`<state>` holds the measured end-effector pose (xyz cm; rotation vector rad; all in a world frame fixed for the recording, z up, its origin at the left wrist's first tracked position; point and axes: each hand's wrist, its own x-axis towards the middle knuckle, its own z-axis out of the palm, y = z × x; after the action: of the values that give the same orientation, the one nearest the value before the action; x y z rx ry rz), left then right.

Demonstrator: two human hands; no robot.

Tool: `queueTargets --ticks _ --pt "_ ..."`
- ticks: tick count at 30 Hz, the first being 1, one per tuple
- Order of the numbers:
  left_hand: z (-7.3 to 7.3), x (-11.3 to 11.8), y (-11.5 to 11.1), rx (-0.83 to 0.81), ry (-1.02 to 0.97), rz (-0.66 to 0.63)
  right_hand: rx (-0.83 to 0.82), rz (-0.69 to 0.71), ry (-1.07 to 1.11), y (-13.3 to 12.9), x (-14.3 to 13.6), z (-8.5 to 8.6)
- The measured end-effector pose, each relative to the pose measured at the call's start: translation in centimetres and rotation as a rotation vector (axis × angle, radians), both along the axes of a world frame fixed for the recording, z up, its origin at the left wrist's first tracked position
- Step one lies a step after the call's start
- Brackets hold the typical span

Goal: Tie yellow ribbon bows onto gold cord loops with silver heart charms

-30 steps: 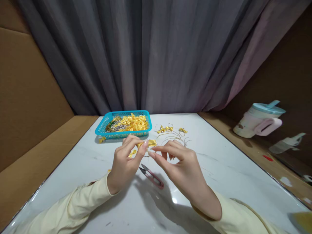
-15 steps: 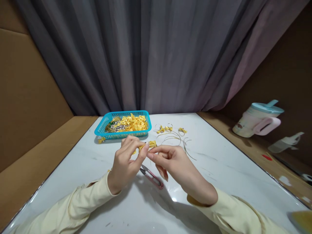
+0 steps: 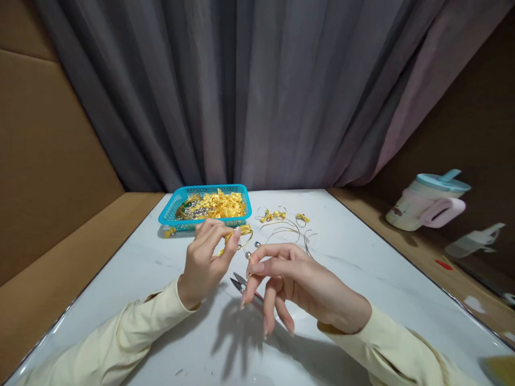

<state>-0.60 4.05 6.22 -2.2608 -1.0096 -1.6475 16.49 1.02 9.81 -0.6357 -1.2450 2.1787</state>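
Note:
My left hand [image 3: 207,257] is raised over the white table [image 3: 362,279] and pinches a small yellow ribbon bow [image 3: 241,231] between thumb and fingertips. A thin gold wire with small silver beads [image 3: 250,250] hangs from the bow. My right hand [image 3: 289,281] holds the wire's lower end between thumb and forefinger, its other fingers spread downward. Pink-handled thread snips [image 3: 240,283] lie on the table just below the right fingers, partly hidden by them.
A blue mesh basket [image 3: 174,207] with yellow bows and silver bits stands at the back. Finished bows on wire rings [image 3: 277,214] and loose gold wires [image 3: 295,233] lie to its right. A pink and blue jug [image 3: 430,201] rests on the brown ledge at right.
My right hand has drawn down and toward me from the bow, pulling the beaded wire out, and its fingers have spread. My left hand has stayed in place with the bow.

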Motion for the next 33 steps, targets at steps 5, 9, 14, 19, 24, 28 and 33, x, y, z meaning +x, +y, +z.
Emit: queueTargets --ticks 5,9,14,19,24,28,33 --pt "0.3 -0.4 0.3 0.133 0.055 0.051 0.068 -0.017 -0.132 0.0 0.5 0.5" --pt "0.7 -0.6 0.5 0.177 0.065 0.077 0.216 -0.031 -0.393 -0.1 0.9 1.1" --pt "0.8 -0.7 0.6 0.165 0.025 0.091 0.702 -0.103 -0.754 -0.8 1.1 1.8" --pt "0.9 -0.8 0.7 0.124 0.015 0.094 1.190 -0.359 -0.756 -2.2 1.2 1.9" --pt "0.9 -0.8 0.6 0.104 0.015 0.084 1.284 -0.473 -0.636 -2.9 0.9 2.3" --pt "0.9 -0.4 0.2 0.054 0.033 0.064 1.118 -0.351 -0.477 -2.4 0.5 2.3" --pt "0.7 -0.1 0.0 0.022 0.054 0.027 0.741 -0.160 -0.311 -1.3 0.4 1.6"
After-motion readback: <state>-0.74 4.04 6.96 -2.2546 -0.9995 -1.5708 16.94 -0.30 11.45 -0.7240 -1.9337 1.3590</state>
